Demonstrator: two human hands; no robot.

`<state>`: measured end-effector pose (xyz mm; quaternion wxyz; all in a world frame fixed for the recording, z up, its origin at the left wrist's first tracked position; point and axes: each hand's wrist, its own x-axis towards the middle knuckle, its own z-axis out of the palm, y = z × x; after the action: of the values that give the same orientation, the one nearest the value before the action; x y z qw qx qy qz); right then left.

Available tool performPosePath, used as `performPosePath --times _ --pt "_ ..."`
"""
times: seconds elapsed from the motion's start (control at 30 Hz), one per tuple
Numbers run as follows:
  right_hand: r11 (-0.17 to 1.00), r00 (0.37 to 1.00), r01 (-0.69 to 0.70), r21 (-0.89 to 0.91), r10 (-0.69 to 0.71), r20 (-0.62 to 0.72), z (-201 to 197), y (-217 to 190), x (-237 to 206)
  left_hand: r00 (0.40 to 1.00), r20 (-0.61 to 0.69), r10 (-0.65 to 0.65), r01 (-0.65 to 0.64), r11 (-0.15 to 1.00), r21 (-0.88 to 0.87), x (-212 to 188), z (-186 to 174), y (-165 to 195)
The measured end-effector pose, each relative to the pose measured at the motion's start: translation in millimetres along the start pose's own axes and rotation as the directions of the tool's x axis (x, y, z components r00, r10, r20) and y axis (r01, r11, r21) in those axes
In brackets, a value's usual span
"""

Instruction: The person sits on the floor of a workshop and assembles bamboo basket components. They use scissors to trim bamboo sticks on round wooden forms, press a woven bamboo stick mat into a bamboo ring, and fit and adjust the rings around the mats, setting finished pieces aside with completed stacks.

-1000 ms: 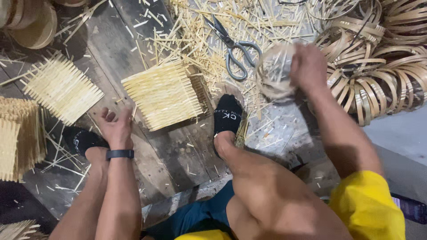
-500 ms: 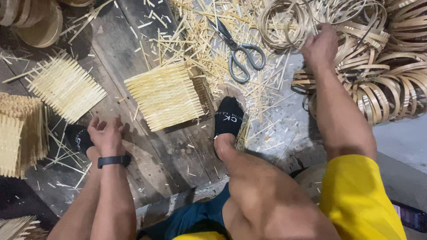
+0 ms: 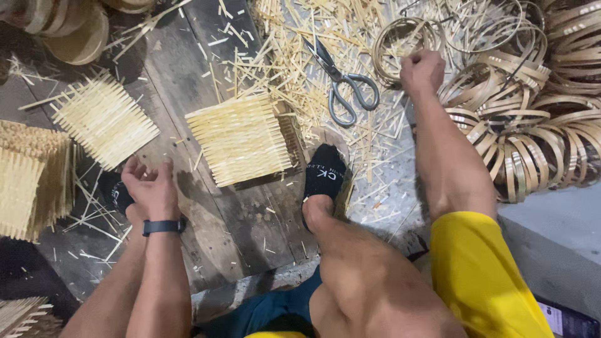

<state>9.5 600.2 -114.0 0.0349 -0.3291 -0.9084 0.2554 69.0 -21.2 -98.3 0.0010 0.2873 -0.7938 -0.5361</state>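
Currently right hand (image 3: 422, 72) fisted on bamboo ring (image 3: 400, 47); left hand (image 3: 150, 188) loosely curled, empty. Risk: neighbouring rings (image 3: 532, 138) snagging, pile dragged.

A small white label (image 3: 559, 317) with dark print is showing at the bottom right corner, lying on a dark flat object (image 3: 573, 322) just below the yellow sleeve (image 3: 482, 275). White lettering is also showing on the black sock (image 3: 324, 177), left of that sleeve.
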Motion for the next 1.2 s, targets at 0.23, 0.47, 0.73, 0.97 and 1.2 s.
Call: performPosePath --times 0.23,0.47,0.73,0.97,1.2 --pt "0.786 0.803 0.596 0.165 -0.575 -0.157 -26.8 -111.8 -69.6 0.816 0.285 0.503 -0.494 0.863 -0.110 -74.0 90.0 131.6" --pt "0.342 0.335 0.921 0.188 -0.940 0.071 -110.6 -252.7 -188.3 0.832 0.540 0.126 0.351 0.633 -0.690 -123.8 108.5 220.0" --pt "0.223 0.206 0.945 0.240 -0.974 0.092 -149.1 -297.5 -199.7 0.613 0.787 0.068 0.650 0.522 -0.552 -127.3 33.4 232.4" --pt "0.062 0.052 0.969 0.239 -0.997 0.049 -118.3 -323.6 -240.3 0.497 0.866 0.053 0.639 0.652 -0.407 -122.1 13.8 270.6" --pt "0.106 0.103 0.993 0.056 -0.993 0.052 -80.3 -322.6 -265.6 0.717 0.673 -0.184 0.537 0.761 -0.364 -121.4 25.4 245.5"
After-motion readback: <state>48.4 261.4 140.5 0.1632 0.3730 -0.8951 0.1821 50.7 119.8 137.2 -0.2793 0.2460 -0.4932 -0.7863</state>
